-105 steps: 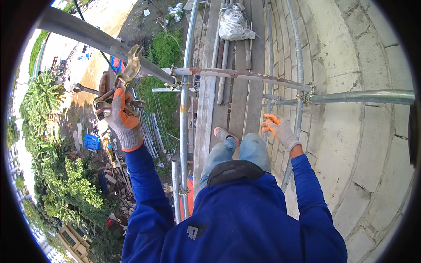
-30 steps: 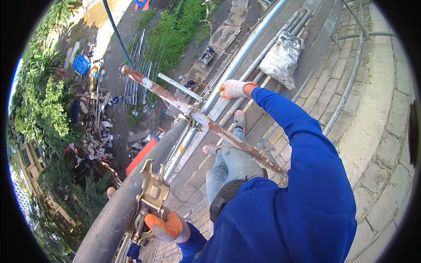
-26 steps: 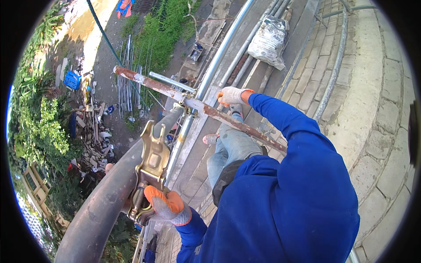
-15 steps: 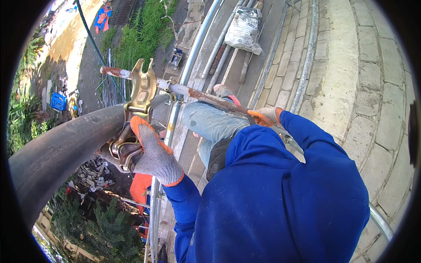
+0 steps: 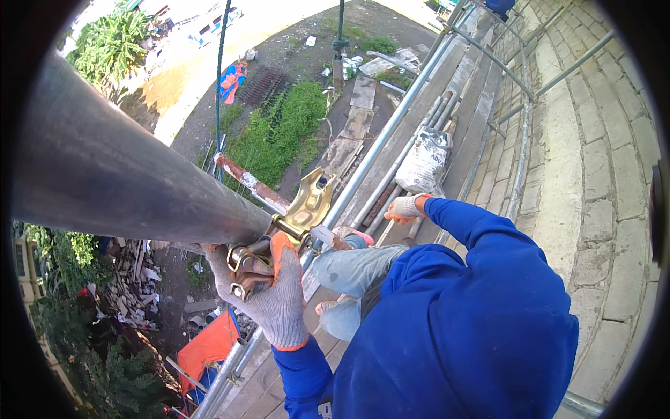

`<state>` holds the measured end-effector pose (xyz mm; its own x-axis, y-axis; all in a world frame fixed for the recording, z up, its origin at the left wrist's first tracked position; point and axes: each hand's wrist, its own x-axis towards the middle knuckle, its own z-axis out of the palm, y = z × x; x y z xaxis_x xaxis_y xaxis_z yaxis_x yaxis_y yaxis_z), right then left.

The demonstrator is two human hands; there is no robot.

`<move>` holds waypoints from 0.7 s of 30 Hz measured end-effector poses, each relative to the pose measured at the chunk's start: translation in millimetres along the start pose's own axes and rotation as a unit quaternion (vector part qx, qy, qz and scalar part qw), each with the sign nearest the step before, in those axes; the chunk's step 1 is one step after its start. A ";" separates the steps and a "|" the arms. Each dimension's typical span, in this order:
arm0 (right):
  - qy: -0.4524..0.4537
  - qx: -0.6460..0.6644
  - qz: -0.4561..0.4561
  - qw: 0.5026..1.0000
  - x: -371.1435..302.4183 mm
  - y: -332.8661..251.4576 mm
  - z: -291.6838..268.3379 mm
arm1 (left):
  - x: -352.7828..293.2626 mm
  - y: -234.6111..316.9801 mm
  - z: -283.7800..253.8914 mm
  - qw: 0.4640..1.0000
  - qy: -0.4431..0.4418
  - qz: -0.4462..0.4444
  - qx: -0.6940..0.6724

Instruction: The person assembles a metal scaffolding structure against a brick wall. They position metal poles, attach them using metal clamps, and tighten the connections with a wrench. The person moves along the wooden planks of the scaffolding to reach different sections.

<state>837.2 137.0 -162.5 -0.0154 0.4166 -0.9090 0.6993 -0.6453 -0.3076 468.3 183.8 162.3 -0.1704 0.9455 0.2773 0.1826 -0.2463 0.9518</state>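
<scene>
The person's left hand [image 5: 269, 300], in a grey and orange glove, was closed around the lower part of a brass-coloured clamp [image 5: 307, 201], with the thumb nearer the body. The clamp sat beside the lower stretch of a thick grey pole [image 5: 153, 174], which slanted down from the upper left. Its curved plate stood away from the lower part, up and to the right, so the clamp looked unfastened. Whether the lower part touched the pole could not be told from this angle.

The right hand [image 5: 405, 208], gloved too, had its fingers curled inward between the white sack [image 5: 422, 167] and the knees of the jeans [image 5: 359, 269]. Whether it held anything could not be told.

The step in hand, as far as could be judged, was one-handed handling of the loose clamp at the pole, with the right hand away from both. The next move seemed to call for a firm left grip, since a slip might have sent the clamp past the silver rail [image 5: 380, 140] to the ground below, and for fingers kept out of the gap between plate and pole
</scene>
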 end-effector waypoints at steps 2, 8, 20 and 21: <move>0.122 -0.026 -0.127 0.984 47.3 -19.5 -45.4 | -6.7 -15.3 -4.9 0.998 0.044 0.011 -0.051; 0.207 -0.441 -0.314 0.815 160.5 -78.3 -169.1 | -32.1 -107.6 -98.5 0.987 0.052 -0.046 -0.148; 0.069 -0.017 -0.390 0.918 35.8 -69.7 -42.3 | 13.0 -17.5 -27.8 0.995 0.032 -0.083 -0.036; 0.032 0.062 -0.451 0.890 -20.4 -120.4 -46.0 | 10.2 -6.7 -13.3 0.997 0.018 -0.061 -0.042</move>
<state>786.2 235.6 -93.9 -0.4872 0.8340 -0.2589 0.3382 -0.0931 -0.9365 452.4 192.3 160.5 -0.2222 0.9615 0.1615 0.0776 -0.1477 0.9860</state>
